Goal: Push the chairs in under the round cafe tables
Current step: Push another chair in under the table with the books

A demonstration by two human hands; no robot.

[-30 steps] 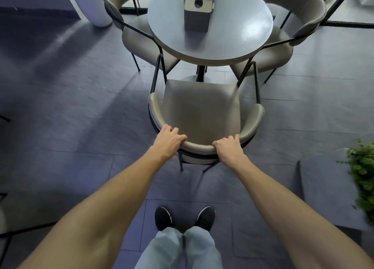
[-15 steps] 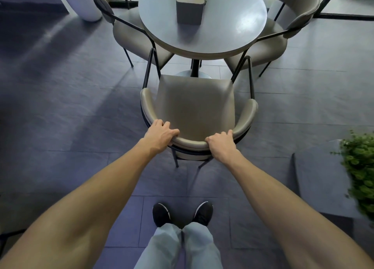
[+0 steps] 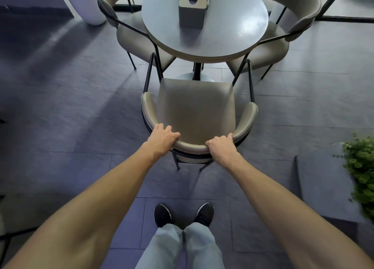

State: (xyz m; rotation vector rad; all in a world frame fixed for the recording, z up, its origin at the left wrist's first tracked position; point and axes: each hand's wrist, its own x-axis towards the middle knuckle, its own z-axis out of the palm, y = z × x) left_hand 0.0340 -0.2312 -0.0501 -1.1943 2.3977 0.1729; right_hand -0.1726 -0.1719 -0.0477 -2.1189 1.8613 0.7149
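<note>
Beige padded armchair with thin black metal legs (image 3: 195, 114), set facing the round grey-topped cafe bench (image 3: 238, 19), seat front near the bench's pedestal, back rail toward the person. Head view: left hand (image 3: 163, 138) clamped over the left curve of the back rail, right hand (image 3: 220, 148) clamped over the right curve, each grip closed on the armchair, fingers wrapped over the top edge. Seat only barely reaching beneath the bench edge; most of it in the open, so the push judged as part-way, with more travel needed. Two matching beige armchairs (image 3: 133, 35) already tucked at the far sides of the bench. Grey box with a round hole (image 3: 192, 11) standing on the bench top.

Against the frames before: same hold on the rail, armchair front slightly closer to the pedestal, dark shoes (image 3: 163, 215) stepped forward with it. Green plant (image 3: 360, 167) at the right edge, well apart.
</note>
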